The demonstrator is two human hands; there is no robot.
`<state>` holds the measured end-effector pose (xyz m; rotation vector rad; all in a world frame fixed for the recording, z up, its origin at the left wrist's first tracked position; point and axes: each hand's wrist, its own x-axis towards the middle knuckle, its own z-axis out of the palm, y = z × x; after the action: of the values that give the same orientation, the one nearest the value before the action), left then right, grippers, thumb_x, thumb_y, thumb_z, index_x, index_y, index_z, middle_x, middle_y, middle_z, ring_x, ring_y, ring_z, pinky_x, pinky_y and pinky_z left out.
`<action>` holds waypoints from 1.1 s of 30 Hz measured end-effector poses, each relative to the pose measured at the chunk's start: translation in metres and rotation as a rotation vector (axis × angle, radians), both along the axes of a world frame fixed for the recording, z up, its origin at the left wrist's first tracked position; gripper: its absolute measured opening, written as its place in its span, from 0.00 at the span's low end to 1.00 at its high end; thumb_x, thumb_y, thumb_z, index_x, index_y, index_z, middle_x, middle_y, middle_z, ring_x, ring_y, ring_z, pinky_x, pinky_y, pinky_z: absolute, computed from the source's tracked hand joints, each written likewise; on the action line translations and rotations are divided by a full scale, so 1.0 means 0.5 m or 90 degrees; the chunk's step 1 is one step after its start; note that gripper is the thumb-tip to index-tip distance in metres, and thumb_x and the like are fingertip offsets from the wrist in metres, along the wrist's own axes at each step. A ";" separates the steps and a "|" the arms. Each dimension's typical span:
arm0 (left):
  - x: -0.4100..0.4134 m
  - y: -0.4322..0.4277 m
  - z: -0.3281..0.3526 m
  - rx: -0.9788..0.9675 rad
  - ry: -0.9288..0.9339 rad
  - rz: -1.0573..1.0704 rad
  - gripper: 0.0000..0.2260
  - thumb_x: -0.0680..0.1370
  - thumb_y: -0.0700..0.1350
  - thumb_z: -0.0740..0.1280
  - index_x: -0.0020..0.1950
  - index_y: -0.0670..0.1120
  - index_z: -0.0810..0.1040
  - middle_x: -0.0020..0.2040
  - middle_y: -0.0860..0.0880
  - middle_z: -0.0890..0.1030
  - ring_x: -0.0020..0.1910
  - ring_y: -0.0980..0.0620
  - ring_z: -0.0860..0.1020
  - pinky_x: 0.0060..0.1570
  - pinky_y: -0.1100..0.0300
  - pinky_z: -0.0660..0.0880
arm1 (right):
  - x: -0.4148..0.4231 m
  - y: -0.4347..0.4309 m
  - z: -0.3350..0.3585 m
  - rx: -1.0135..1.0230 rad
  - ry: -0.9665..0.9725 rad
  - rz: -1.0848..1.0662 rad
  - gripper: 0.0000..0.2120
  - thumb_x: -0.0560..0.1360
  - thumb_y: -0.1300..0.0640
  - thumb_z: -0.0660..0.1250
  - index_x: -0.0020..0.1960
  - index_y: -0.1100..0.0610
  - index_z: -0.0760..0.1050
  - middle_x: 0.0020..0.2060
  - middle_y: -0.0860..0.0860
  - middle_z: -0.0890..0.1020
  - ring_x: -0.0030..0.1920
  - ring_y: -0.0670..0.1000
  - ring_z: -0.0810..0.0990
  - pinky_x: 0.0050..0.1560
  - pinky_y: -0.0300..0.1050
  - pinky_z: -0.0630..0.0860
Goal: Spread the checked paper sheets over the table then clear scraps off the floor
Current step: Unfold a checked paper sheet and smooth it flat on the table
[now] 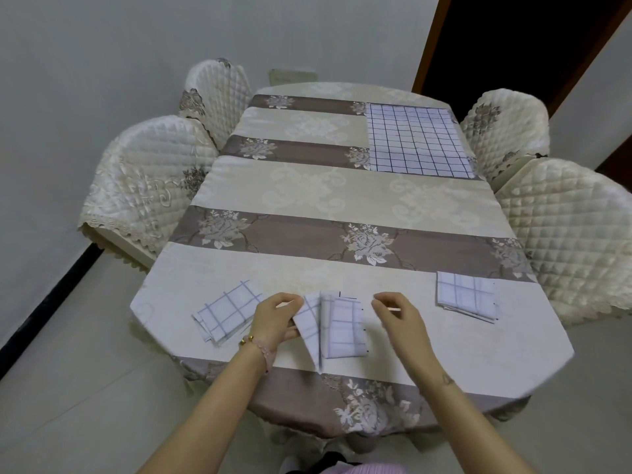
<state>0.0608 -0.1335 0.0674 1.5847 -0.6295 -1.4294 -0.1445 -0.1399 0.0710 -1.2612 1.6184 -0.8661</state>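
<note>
Left fingers (289, 299) on half-unfolded checked sheet (342, 328), white, perhaps grey-blue grid.

One worktop (342, 196). One open checked sheet (415, 142). Three folded checked sheets: left sheet (227, 311), middle sheet (342, 331), right sheet (466, 297). Four padded chairs (219, 94) (143, 172) (506, 124) (574, 227). Two hands: left hand (277, 316), right hand (400, 314).

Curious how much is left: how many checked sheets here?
4: the spread sheet far right; near edge, left bundle, middle bundle in the left hand, right bundle. Folds may hide more.
</note>
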 end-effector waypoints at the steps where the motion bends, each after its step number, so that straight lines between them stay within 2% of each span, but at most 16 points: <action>1: -0.010 0.002 0.002 -0.008 0.017 0.003 0.05 0.77 0.39 0.65 0.41 0.44 0.78 0.39 0.44 0.79 0.34 0.51 0.79 0.32 0.62 0.79 | 0.018 0.011 0.006 0.023 -0.044 0.028 0.10 0.75 0.50 0.66 0.54 0.53 0.77 0.51 0.47 0.81 0.51 0.47 0.79 0.51 0.42 0.76; 4: -0.040 0.009 0.011 -0.031 0.042 -0.008 0.04 0.77 0.38 0.65 0.44 0.42 0.78 0.40 0.45 0.81 0.34 0.53 0.81 0.33 0.62 0.79 | 0.067 0.031 0.010 0.142 -0.167 0.095 0.18 0.71 0.45 0.69 0.57 0.50 0.77 0.53 0.47 0.82 0.54 0.49 0.80 0.57 0.53 0.78; 7: -0.054 0.013 0.021 -0.049 0.041 -0.027 0.03 0.77 0.39 0.65 0.45 0.42 0.78 0.43 0.43 0.82 0.39 0.50 0.82 0.38 0.59 0.81 | 0.085 0.030 0.003 0.088 -0.172 0.026 0.06 0.73 0.54 0.68 0.48 0.50 0.80 0.48 0.50 0.85 0.52 0.53 0.82 0.55 0.57 0.78; 8: -0.053 0.012 0.027 -0.061 0.042 -0.019 0.03 0.77 0.39 0.65 0.46 0.42 0.78 0.43 0.43 0.82 0.39 0.51 0.82 0.37 0.60 0.81 | 0.082 0.027 0.004 0.064 -0.180 -0.016 0.05 0.73 0.58 0.67 0.45 0.51 0.81 0.46 0.51 0.85 0.50 0.54 0.83 0.54 0.58 0.79; 10: -0.039 0.009 0.037 -0.098 0.049 0.026 0.04 0.77 0.39 0.65 0.49 0.41 0.78 0.43 0.44 0.82 0.37 0.54 0.82 0.35 0.62 0.80 | 0.064 0.020 0.009 0.044 -0.232 -0.092 0.06 0.74 0.62 0.66 0.44 0.53 0.80 0.44 0.53 0.85 0.48 0.55 0.83 0.50 0.56 0.80; 13: -0.002 0.010 0.043 -0.153 0.055 0.114 0.05 0.77 0.39 0.65 0.52 0.40 0.77 0.43 0.45 0.83 0.37 0.57 0.83 0.36 0.64 0.80 | 0.019 0.015 0.017 0.017 -0.276 -0.154 0.04 0.75 0.62 0.65 0.44 0.60 0.79 0.42 0.56 0.82 0.44 0.54 0.81 0.42 0.45 0.81; 15: 0.021 0.020 0.034 -0.166 0.076 0.158 0.04 0.77 0.38 0.64 0.51 0.40 0.76 0.43 0.46 0.83 0.38 0.57 0.84 0.38 0.64 0.80 | -0.012 0.020 0.011 0.001 -0.281 -0.165 0.07 0.76 0.61 0.65 0.45 0.66 0.77 0.41 0.58 0.80 0.44 0.53 0.79 0.42 0.41 0.81; 17: 0.033 0.035 0.014 -0.143 0.090 0.167 0.04 0.77 0.36 0.64 0.51 0.40 0.76 0.43 0.44 0.83 0.38 0.56 0.84 0.39 0.64 0.81 | -0.033 0.031 -0.002 0.016 -0.295 -0.152 0.09 0.76 0.61 0.65 0.44 0.67 0.76 0.40 0.58 0.78 0.43 0.52 0.77 0.44 0.41 0.82; 19: 0.036 0.054 -0.023 -0.081 0.085 0.148 0.06 0.77 0.36 0.64 0.53 0.39 0.75 0.45 0.41 0.83 0.40 0.52 0.83 0.39 0.64 0.81 | -0.047 0.044 -0.027 0.074 -0.276 -0.146 0.07 0.76 0.60 0.65 0.43 0.64 0.76 0.39 0.57 0.79 0.42 0.52 0.78 0.43 0.41 0.80; 22: 0.035 0.075 -0.085 0.023 0.069 0.121 0.08 0.76 0.36 0.65 0.55 0.37 0.74 0.49 0.39 0.82 0.45 0.47 0.82 0.39 0.62 0.81 | -0.060 0.061 -0.076 0.166 -0.202 -0.118 0.07 0.75 0.60 0.67 0.40 0.62 0.74 0.36 0.59 0.74 0.39 0.54 0.73 0.38 0.46 0.73; 26: 0.030 0.084 -0.119 0.095 0.107 0.118 0.10 0.77 0.34 0.63 0.58 0.37 0.71 0.48 0.40 0.80 0.45 0.46 0.79 0.47 0.57 0.78 | -0.074 0.085 -0.119 0.243 -0.184 -0.121 0.14 0.75 0.62 0.67 0.32 0.60 0.68 0.25 0.53 0.72 0.26 0.50 0.75 0.41 0.51 0.76; 28: 0.034 0.082 -0.124 0.098 0.099 0.102 0.09 0.77 0.35 0.64 0.57 0.38 0.72 0.49 0.40 0.80 0.46 0.46 0.79 0.40 0.61 0.81 | -0.078 0.090 -0.123 0.247 -0.181 -0.114 0.16 0.75 0.63 0.66 0.31 0.58 0.67 0.21 0.48 0.73 0.27 0.50 0.76 0.45 0.53 0.76; 29: 0.037 0.079 -0.123 0.101 0.089 0.094 0.08 0.77 0.36 0.64 0.56 0.39 0.73 0.49 0.41 0.80 0.46 0.47 0.79 0.36 0.63 0.81 | -0.081 0.091 -0.124 0.244 -0.177 -0.111 0.18 0.75 0.64 0.66 0.30 0.58 0.65 0.19 0.45 0.70 0.27 0.50 0.75 0.45 0.53 0.75; 31: 0.044 0.071 -0.118 0.113 0.079 0.068 0.07 0.78 0.38 0.64 0.55 0.39 0.75 0.48 0.42 0.81 0.45 0.46 0.80 0.32 0.64 0.80 | -0.088 0.089 -0.123 0.239 -0.156 -0.094 0.20 0.75 0.65 0.66 0.30 0.57 0.60 0.20 0.46 0.65 0.27 0.50 0.72 0.42 0.50 0.77; 33: 0.049 0.056 -0.112 0.118 0.090 0.020 0.09 0.78 0.41 0.64 0.55 0.38 0.78 0.49 0.41 0.83 0.48 0.43 0.82 0.38 0.59 0.82 | -0.103 0.083 -0.123 0.217 -0.114 -0.064 0.20 0.75 0.65 0.66 0.31 0.57 0.58 0.25 0.48 0.60 0.28 0.49 0.67 0.37 0.44 0.78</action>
<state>0.0854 -0.1056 0.0116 1.6099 -0.3978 -1.5972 -0.1959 -0.0986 0.0094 -0.8488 1.6135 -0.7036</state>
